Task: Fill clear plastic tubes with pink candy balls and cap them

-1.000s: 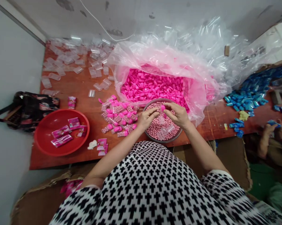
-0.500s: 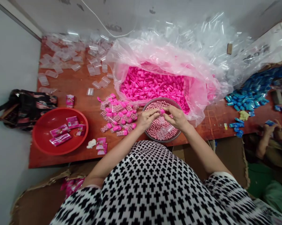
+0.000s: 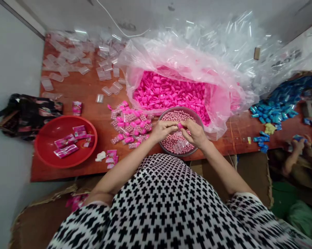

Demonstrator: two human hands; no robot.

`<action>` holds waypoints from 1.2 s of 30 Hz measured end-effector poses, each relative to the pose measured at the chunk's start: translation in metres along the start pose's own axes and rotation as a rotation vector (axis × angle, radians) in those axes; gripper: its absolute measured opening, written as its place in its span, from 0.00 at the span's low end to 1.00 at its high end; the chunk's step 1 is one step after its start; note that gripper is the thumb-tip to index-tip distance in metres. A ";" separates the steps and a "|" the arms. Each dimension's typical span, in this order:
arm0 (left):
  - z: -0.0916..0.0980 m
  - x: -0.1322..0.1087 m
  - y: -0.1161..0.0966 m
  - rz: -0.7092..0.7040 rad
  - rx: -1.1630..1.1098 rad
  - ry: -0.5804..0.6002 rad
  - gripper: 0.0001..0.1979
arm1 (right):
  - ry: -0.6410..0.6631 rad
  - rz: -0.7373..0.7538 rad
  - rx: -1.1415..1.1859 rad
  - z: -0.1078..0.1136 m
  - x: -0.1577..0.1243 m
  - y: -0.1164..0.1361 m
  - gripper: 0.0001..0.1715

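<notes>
My left hand (image 3: 162,131) and my right hand (image 3: 195,133) meet above a grey bowl (image 3: 167,150) of pink beads (image 3: 174,115). Between their fingertips is a small pink cap (image 3: 180,125), pinched from both sides. Whatever joins the cap underneath is mostly hidden by the fingers. Small clear plastic containers (image 3: 181,146) lie on the beads just below my hands. Left of the bowl is a pile of bead-filled containers with pink caps (image 3: 131,124). Behind the bowl, a large plastic bag (image 3: 215,100) gapes around many loose pink caps (image 3: 168,90).
A red basin (image 3: 45,152) with several pink packets (image 3: 65,151) stands at the left, beside a dark bag (image 3: 36,110). Clear empty containers (image 3: 65,62) are scattered at the back left. Blue-capped containers (image 3: 275,107) and another person's hands (image 3: 298,143) are at the right.
My fingers have closed in tighter around the pink cap, and the clear part below it shows less. The whole view has shifted slightly.
</notes>
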State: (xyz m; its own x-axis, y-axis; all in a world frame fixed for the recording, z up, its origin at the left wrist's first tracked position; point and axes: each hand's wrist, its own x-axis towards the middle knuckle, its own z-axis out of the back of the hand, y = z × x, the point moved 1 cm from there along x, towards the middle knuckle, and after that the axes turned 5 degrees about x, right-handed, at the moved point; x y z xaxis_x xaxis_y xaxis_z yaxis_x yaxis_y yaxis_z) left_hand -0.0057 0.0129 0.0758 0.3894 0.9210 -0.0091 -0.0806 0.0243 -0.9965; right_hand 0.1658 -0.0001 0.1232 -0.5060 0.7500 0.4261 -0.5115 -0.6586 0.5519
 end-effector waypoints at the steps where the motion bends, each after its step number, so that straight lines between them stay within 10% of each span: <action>1: 0.000 -0.001 -0.001 0.021 -0.022 0.029 0.16 | 0.010 0.017 0.011 0.001 -0.001 0.001 0.10; 7: -0.005 -0.005 -0.004 -0.022 0.218 -0.076 0.11 | 0.048 0.012 0.035 0.001 -0.006 -0.007 0.11; 15: -0.014 -0.007 0.000 0.186 -0.324 -0.262 0.20 | -0.100 -0.293 0.268 -0.007 0.010 -0.009 0.12; 21: -0.010 -0.008 0.001 0.259 -0.629 -0.373 0.20 | -0.224 -0.667 0.979 -0.003 -0.003 -0.013 0.20; 36: -0.009 -0.010 0.011 0.174 -0.422 -0.331 0.19 | -0.371 -0.871 1.353 -0.020 -0.022 -0.009 0.19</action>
State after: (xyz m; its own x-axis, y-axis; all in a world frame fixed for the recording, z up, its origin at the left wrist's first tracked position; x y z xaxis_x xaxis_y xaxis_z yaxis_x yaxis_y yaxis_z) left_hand -0.0020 0.0003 0.0643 0.0890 0.9719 -0.2178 0.2828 -0.2343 -0.9301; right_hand 0.1678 -0.0120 0.0947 -0.1240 0.9460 -0.2995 0.5039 0.3201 0.8023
